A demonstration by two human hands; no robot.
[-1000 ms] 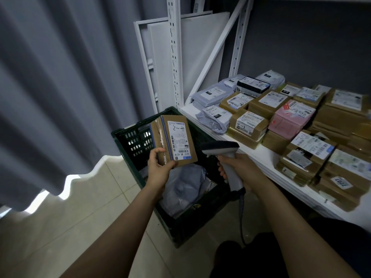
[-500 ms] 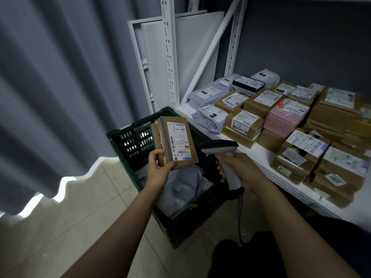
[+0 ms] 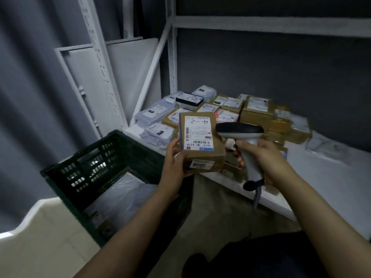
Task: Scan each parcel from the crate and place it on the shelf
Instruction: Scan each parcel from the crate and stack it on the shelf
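My left hand [image 3: 174,163] grips a brown cardboard parcel [image 3: 200,141] by its lower left corner, white label facing me, over the front edge of the white shelf [image 3: 331,181]. My right hand [image 3: 265,157] holds a grey handheld scanner [image 3: 244,141] by its handle, its dark head just right of the parcel's top. The dark green crate [image 3: 96,167] stands on the floor at lower left with grey plastic mailers [image 3: 124,193] inside. Several labelled boxes and mailers [image 3: 230,109] cover the shelf's left part behind the parcel.
A white metal upright and diagonal brace [image 3: 152,63] frame the shelf's left end. A white panel [image 3: 120,81] leans behind it. Grey curtain [image 3: 30,97] hangs at left. The scanner's cable [image 3: 258,195] dangles below the shelf edge. An upper shelf beam [image 3: 271,27] runs overhead.
The parcel has moved right, from above the crate to over the shelf edge, and tilted flatter. My right hand with the scanner rose beside it. The view swung right and up.
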